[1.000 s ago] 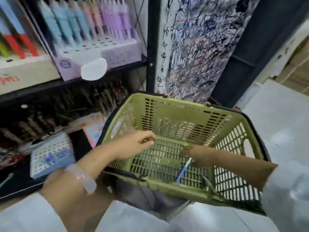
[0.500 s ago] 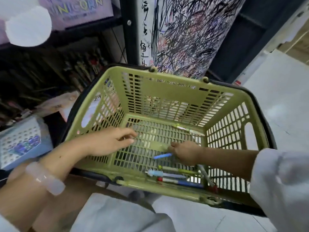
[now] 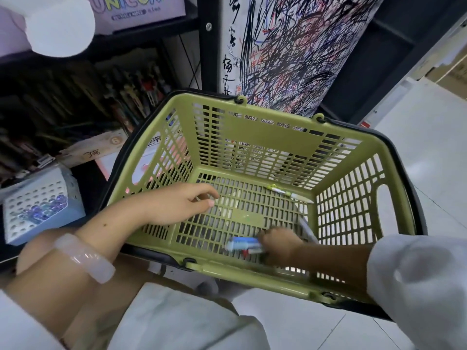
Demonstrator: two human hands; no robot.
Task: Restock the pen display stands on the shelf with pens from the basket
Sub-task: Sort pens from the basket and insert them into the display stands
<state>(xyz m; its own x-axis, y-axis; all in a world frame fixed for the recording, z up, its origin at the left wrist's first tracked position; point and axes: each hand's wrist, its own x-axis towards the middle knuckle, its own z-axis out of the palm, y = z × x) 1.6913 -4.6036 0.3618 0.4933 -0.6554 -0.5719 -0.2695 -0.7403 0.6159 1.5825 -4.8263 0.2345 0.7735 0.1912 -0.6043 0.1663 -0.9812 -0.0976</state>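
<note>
Right hand (image 3: 279,245) grips blue pens (image 3: 243,245) inside the basket (image 3: 273,137).

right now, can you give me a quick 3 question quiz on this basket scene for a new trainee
1. True or false: the green basket stands full of pens to the rim.
2. Which hand is gathering the blue pens at the basket's near edge? A) left hand B) right hand C) neither
3. Fill in: a lone pen with a yellow-green clip lies near the basket's ____ wall.

Key
1. False; only a few pens lie on its floor.
2. B; the right hand curls round them, while the left hand hovers empty, fingers relaxed.
3. far
</note>
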